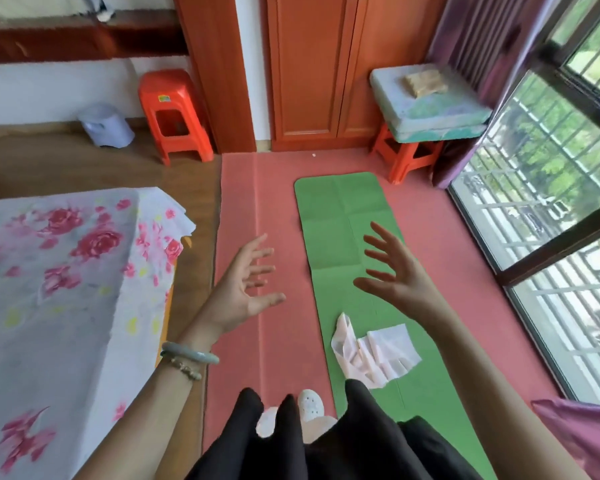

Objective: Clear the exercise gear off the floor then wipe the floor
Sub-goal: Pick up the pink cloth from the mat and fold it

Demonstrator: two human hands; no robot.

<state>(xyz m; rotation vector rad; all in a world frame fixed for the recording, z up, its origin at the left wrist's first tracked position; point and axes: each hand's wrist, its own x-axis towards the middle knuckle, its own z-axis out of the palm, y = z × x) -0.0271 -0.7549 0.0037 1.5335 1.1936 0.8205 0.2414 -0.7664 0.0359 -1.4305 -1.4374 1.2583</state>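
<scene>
A green exercise mat [336,209] lies unrolled on the pink floor covering [250,188], running away from me toward the wardrobe. A crumpled white and pale pink cloth [373,351] rests on the mat's near part. My left hand [243,289] is raised over the pink floor with fingers spread and holds nothing. My right hand [392,268] hovers over the middle of the mat, fingers spread, also with nothing in it. My white shoes [310,403] stand at the mat's left edge.
A bed with a flowered sheet [66,271] fills the left. Two red plastic stools [174,116] stand at the back; the right stool [407,155] carries cushions [430,112]. A wooden wardrobe [319,71] is ahead, a small bin [106,124] back left, a glass door [551,209] on the right.
</scene>
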